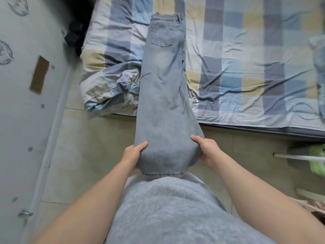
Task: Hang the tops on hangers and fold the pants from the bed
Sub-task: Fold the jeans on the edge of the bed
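Note:
Light blue jeans [163, 81], folded lengthwise leg on leg, stretch from the bed [246, 67] toward me, waistband and back pocket lying far on the checked sheet. The leg end hangs over the bed edge above the floor. My left hand [133, 155] grips the left edge of the legs near the hem, thumb on top. On the right edge my right hand [205, 148] grips the same way. The hem hangs just in front of my grey top.
Another pale blue garment [318, 67] lies at the bed's right edge. A dark garment [75, 36] sits at the bed's far left corner. A grey door or cabinet [26, 103] stands left. A green bag [318, 159] and white rod are on the floor at right.

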The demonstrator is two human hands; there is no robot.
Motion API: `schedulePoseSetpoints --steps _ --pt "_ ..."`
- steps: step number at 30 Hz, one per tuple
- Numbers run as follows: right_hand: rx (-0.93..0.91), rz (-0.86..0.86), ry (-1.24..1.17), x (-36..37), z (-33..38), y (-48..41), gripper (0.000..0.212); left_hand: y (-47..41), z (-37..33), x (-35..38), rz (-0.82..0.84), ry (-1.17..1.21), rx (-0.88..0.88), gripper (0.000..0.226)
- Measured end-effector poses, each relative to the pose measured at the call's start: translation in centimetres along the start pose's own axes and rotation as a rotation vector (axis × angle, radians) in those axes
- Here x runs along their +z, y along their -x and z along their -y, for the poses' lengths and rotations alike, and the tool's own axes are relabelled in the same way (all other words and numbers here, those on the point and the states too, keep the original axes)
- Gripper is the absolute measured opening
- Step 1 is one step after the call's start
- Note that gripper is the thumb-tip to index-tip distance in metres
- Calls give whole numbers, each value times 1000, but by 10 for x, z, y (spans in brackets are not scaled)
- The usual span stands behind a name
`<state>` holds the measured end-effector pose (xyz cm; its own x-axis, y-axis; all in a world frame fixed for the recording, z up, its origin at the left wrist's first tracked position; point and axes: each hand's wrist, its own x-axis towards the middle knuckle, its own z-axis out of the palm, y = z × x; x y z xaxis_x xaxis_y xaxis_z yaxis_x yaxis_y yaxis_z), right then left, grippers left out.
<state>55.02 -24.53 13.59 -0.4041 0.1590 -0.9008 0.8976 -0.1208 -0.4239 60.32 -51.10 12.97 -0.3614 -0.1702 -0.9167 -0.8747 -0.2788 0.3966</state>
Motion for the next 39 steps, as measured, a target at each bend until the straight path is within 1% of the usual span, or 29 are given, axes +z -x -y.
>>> schedulePoseSetpoints --steps 6,11,13,16,19,22,23,24,26,27,28,29,32,34,39 --pt "83 18 -64 -31 -74 36 22 41 71 -13 -44 -67 -106 35" --pt "154 113 -150 -50 -121 61 32 69 111 -19 -23 -12 -172 31" --pt "148 136 -158 -55 -126 67 32 75 114 -18 -30 -13 -139 27" --pt "118 139 -153 -55 -117 70 28 80 103 -11 -127 -102 -2 17" --pt "62 101 -157 -47 -93 69 33 80 83 -1 -208 -143 131 12" --pt "-12 73 -162 -41 -62 67 28 73 57 9 -218 -118 174 12" --pt "-39 61 -165 -40 -51 65 29 69 48 11 -213 -114 197 9" --pt "-66 50 -173 -38 -39 62 34 65 38 14 -210 -104 229 13" --pt "-114 30 -196 -34 -15 55 44 57 14 22 -210 -75 283 45" --pt "-133 24 -201 -31 -2 52 45 53 1 26 -223 -60 303 55" --pt "-146 24 -206 -28 12 48 45 46 -12 29 -231 -43 328 56" --pt "-156 34 -210 -24 25 43 44 38 -27 33 -231 -15 351 49" --pt "-179 73 -203 -8 71 25 33 10 -79 42 -209 -10 408 3" --pt "-180 88 -217 8 104 12 28 -5 -121 48 -168 -15 420 10" --pt "-151 100 -278 45 195 -17 35 -37 -225 59 -65 -31 384 14"
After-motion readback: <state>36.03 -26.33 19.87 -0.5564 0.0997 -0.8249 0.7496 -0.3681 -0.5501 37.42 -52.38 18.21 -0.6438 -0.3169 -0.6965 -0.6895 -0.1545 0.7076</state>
